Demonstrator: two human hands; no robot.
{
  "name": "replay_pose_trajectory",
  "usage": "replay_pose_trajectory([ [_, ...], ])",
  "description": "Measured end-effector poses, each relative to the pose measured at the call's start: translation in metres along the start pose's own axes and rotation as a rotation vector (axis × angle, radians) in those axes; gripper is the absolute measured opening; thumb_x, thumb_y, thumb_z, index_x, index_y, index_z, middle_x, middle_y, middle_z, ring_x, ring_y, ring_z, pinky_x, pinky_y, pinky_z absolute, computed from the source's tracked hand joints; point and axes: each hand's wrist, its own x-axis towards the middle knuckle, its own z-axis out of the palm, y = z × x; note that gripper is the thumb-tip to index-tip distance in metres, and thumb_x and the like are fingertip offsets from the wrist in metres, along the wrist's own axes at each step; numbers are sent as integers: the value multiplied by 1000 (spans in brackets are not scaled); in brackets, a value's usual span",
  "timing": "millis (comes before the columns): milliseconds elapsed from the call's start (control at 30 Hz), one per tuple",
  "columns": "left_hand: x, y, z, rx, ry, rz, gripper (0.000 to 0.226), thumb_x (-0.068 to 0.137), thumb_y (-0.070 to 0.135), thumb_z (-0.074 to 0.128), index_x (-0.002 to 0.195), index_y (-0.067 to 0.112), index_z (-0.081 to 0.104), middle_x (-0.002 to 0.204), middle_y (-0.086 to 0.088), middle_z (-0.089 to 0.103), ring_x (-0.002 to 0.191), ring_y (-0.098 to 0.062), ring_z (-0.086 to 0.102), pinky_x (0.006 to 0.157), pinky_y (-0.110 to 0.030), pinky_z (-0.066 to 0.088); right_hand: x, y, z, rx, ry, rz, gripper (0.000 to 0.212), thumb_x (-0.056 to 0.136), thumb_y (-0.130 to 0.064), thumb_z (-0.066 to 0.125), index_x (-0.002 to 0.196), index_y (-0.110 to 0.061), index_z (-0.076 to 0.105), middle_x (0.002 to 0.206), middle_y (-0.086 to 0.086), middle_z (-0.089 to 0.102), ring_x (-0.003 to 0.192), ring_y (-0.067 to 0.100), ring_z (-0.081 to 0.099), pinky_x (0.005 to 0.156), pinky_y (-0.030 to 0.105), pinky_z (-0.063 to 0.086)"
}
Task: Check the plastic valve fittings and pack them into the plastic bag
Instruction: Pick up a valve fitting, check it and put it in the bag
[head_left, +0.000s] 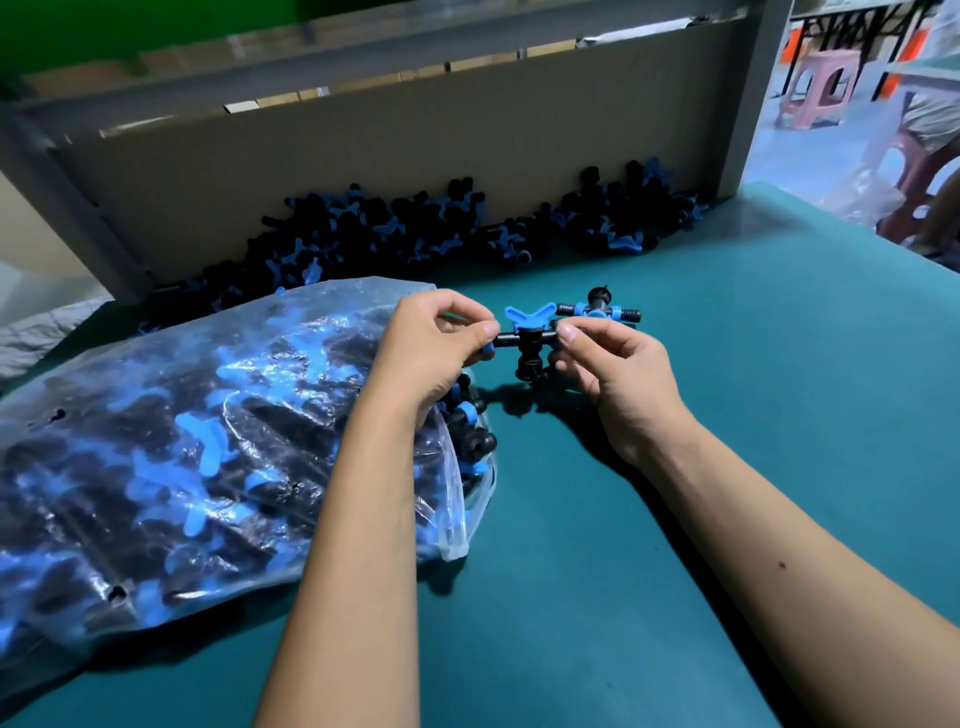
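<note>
Up above the green table (649, 519), the left hand (436, 353) and right hand (608, 364) pinch the two ends of one valve fitting (527, 340) (black with a blue handle), just right of the full plastic bag (182, 467).

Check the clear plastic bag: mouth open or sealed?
Open. The clear plastic bag gapes at its right end; black-and-blue fittings poke out.

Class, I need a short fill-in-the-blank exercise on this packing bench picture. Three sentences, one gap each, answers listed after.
1. Both hands, left and right, hold one valve fitting with a ____ butterfly handle.
2. The plastic bag lies on the person's ____ side.
3. The loose pile of fittings rests against a ____ board.

Answers: blue; left; cardboard
</note>
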Motion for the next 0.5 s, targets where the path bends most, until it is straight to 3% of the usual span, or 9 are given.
replay_pose_trajectory([
  [167, 0, 3, 0, -128, 43, -35, 11, 91, 2, 74, 98, -4, 69, 68, -9, 72, 66, -24, 73, 65, -22, 59, 1, -1, -1, 93, 86, 16, 1, 88, -11, 76, 88, -11, 76, 81, 3, 72, 70, 11, 67, 69, 17, 54],
  [400, -2, 1, 8, -16, -3, 59, 16, 78, 3, 86, 91, 3, 77, 84, -13, 78, 75, -17, 74, 71, -21, 56, -1, 1, -1, -17, 1, -22, 13, 75, -25, 84, 84, -16, 80, 86, 4, 75, 74, 13, 66, 72, 20, 55],
  [500, -3, 1, 17, 39, -30, 74, 17, 76, 4, 88, 87, 9, 77, 88, -11, 78, 80, -21, 73, 80, -32, 59, -3, 1, 0, -91, -76, -52, 17, 73, -27, 86, 86, -18, 80, 80, 4, 74, 71, 14, 64, 70, 23, 55],
])
